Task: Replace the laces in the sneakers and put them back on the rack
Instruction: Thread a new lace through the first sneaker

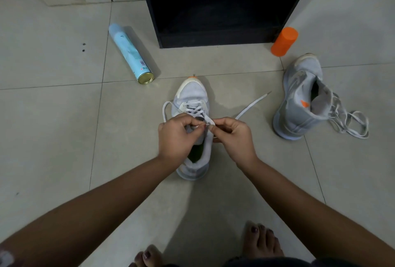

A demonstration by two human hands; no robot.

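A light grey sneaker [192, 91] stands on the floor in front of me, toe pointing away, partly laced with a white lace [251, 106]. My left hand [177, 136] and my right hand [235, 136] meet over its tongue, and each pinches the lace near the upper eyelets. One free lace end trails right across the tile and a loop lies at the shoe's left. A second grey sneaker [299, 100] lies tipped on its side at the right, with its loose lace [350, 123] piled beside it. The black shoe rack [213, 10] stands behind.
A pale blue spray can [130, 53] lies on the floor at the left of the rack. An orange can [284, 41] lies by the rack's right corner. My bare feet [260, 239] are at the bottom edge. The floor is beige tile.
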